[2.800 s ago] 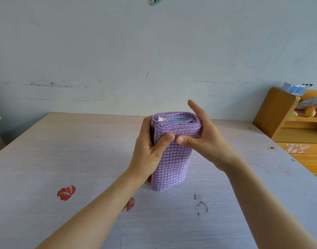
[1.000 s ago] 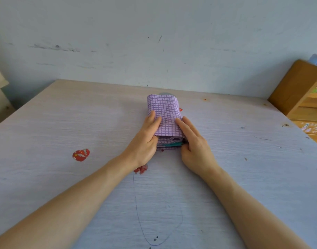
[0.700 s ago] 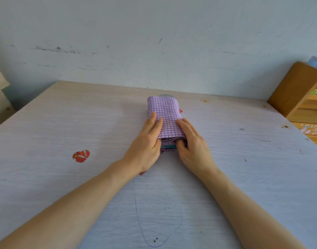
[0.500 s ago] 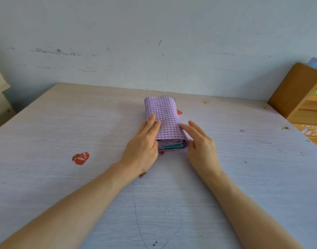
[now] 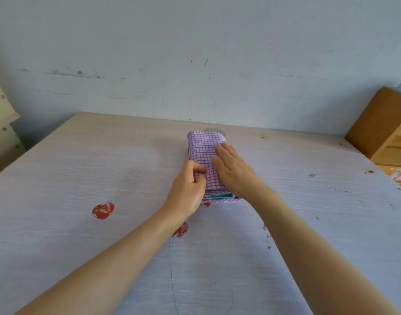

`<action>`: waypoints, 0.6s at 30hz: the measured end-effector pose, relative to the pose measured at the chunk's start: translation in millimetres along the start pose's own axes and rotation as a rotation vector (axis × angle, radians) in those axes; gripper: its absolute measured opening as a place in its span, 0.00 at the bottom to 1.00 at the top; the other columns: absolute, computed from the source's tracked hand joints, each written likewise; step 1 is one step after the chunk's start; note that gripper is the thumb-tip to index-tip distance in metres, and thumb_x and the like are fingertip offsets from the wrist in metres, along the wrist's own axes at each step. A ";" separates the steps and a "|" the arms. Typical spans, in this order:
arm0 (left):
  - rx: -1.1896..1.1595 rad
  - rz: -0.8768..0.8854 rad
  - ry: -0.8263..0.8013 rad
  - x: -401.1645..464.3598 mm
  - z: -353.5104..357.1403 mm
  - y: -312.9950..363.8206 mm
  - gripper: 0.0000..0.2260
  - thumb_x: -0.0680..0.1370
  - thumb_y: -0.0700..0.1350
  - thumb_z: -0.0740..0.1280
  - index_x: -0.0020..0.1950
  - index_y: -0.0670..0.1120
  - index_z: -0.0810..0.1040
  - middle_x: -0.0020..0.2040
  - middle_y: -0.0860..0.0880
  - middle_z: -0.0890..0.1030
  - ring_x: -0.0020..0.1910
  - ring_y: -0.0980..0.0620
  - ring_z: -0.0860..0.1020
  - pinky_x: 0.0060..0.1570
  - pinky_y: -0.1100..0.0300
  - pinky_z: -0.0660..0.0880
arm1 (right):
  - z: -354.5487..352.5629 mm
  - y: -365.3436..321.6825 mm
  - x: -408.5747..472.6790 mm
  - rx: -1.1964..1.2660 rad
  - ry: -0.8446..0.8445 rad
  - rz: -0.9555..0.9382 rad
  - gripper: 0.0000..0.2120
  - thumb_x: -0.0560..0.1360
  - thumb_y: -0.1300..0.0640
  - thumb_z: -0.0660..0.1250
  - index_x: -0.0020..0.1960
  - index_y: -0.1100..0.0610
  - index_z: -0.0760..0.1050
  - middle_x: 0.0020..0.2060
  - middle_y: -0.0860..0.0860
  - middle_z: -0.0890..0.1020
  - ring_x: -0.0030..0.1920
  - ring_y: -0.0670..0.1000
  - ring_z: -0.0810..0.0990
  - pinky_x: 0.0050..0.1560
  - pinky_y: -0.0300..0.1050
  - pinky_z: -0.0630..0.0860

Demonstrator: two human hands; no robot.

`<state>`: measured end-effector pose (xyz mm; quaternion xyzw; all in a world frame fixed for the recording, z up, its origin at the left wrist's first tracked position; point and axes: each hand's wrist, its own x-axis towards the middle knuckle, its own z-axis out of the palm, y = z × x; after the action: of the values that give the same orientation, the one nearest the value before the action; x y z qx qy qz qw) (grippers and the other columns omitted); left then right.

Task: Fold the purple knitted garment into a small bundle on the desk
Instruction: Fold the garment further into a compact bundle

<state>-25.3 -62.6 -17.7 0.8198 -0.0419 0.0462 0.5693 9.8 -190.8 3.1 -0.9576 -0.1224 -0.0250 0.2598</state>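
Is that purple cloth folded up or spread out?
Folded: the purple garment lies as a compact bundle on the desk, stacked layers showing at its near end.

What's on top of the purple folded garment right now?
The right hand lies flat on the purple garment, fingers straight. The left hand pinches its left edge. Whatever lies under the palm is hidden.

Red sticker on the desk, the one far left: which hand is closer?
Left. The left hand is at the purple bundle's left edge, on the red sticker's side. The right hand lies flat on the bundle, farther off.
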 end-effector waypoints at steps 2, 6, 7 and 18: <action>-0.138 -0.061 -0.029 0.7 -0.6 1.1 0.11 0.78 0.37 0.56 0.58 0.49 0.68 0.54 0.49 0.75 0.47 0.57 0.76 0.47 0.68 0.76 | 5.1 4.6 3.2 -0.195 -0.106 -0.023 0.28 0.80 0.44 0.41 0.75 0.57 0.49 0.76 0.52 0.50 0.76 0.51 0.46 0.75 0.48 0.47; -0.242 -0.092 0.005 23.2 -4.4 4.7 0.17 0.80 0.42 0.55 0.69 0.52 0.66 0.70 0.50 0.67 0.66 0.51 0.69 0.68 0.50 0.67 | 1.2 12.9 0.7 -0.353 -0.165 -0.050 0.31 0.78 0.41 0.36 0.76 0.55 0.43 0.76 0.52 0.45 0.76 0.50 0.42 0.76 0.48 0.44; -0.204 -0.073 0.009 30.1 -3.3 5.9 0.17 0.81 0.43 0.54 0.70 0.50 0.65 0.72 0.49 0.64 0.69 0.51 0.66 0.70 0.51 0.64 | -1.9 13.8 0.4 -0.341 -0.185 -0.043 0.31 0.78 0.40 0.36 0.76 0.55 0.42 0.76 0.52 0.44 0.76 0.51 0.41 0.76 0.49 0.44; 0.214 -0.012 -0.165 56.6 0.0 -13.6 0.24 0.82 0.49 0.49 0.76 0.48 0.45 0.78 0.47 0.44 0.77 0.50 0.47 0.75 0.48 0.46 | 7.6 10.3 -6.5 0.542 0.026 0.198 0.27 0.77 0.49 0.60 0.74 0.48 0.56 0.75 0.44 0.53 0.74 0.46 0.55 0.73 0.46 0.54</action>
<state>32.5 -58.8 -23.3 0.8770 -0.0784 -0.0206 0.4737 5.9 -197.1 -9.3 -0.8602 -0.0270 0.0217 0.5088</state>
